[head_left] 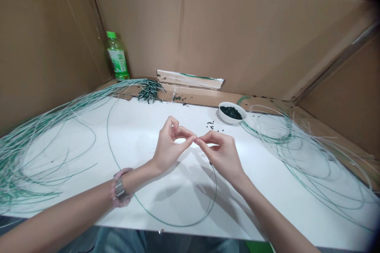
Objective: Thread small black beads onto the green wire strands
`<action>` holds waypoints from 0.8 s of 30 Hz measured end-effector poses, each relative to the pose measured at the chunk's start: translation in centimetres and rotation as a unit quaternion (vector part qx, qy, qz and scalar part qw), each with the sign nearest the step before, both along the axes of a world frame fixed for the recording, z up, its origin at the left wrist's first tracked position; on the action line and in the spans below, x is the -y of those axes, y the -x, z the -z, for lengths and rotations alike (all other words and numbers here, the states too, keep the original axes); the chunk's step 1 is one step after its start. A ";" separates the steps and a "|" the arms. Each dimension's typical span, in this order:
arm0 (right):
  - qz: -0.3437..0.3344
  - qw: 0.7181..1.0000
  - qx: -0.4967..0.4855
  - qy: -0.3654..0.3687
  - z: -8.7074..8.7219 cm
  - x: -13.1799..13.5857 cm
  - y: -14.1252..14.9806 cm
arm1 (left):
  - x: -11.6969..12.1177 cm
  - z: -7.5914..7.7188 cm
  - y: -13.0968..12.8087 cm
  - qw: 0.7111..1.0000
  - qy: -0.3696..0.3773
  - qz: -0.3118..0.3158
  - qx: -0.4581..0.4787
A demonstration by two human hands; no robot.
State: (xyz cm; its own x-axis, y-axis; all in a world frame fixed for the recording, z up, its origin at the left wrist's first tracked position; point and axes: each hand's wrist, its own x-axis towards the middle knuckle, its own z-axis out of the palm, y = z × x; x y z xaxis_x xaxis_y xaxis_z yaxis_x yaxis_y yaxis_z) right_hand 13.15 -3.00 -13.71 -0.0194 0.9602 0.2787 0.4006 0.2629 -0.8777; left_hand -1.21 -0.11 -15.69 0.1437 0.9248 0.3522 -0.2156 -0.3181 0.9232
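My left hand point(170, 144) and my right hand point(222, 154) meet fingertip to fingertip above the white tabletop, each in a pinch of thumb and forefinger. A thin green wire point(178, 226) loops below them and rises behind my right hand, which appears to hold it. On the wire, just under the right fingers, sits a small dark bead point(210, 163). Whatever lies between the left fingertips is too small to make out. Beyond my right hand stands a white bowl point(220, 115) of dark beads point(230, 112), with several loose beads point(210, 124) scattered beside it.
A bundle of green and white wires point(74, 106) spreads along the left, its far end a dark beaded cluster point(150, 91). More coiled wires point(285, 138) lie at right. A green-capped bottle point(118, 57) stands in the back left corner. Cardboard walls point(225, 27) enclose the white tabletop point(261, 189).
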 end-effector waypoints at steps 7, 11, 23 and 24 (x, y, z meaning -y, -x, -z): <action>-0.073 0.981 0.162 0.077 -1.2 -0.5 -2.5 | -0.4 0.0 0.1 1.000 -0.013 -0.026 -0.004; -0.075 0.989 0.116 0.050 -1.4 -0.8 -2.6 | -0.4 -0.1 0.0 1.000 0.000 -0.027 -0.005; -0.045 0.998 -0.032 0.009 -1.0 -1.3 -2.2 | -5.3 -0.1 0.0 0.988 -0.010 0.025 -0.151; -0.043 0.998 -0.042 0.004 -1.1 -1.4 -2.4 | -6.5 0.0 -0.1 0.967 -0.049 0.030 -0.247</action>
State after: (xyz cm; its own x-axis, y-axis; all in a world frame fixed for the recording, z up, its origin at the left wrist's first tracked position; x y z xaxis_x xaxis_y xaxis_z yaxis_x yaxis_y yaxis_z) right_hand 15.51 -1.63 -12.63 -0.0784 0.9585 0.2743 0.3010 0.2850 -0.9100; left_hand -1.10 6.36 -15.67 0.3692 0.8751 0.3127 0.2230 -0.4101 0.8843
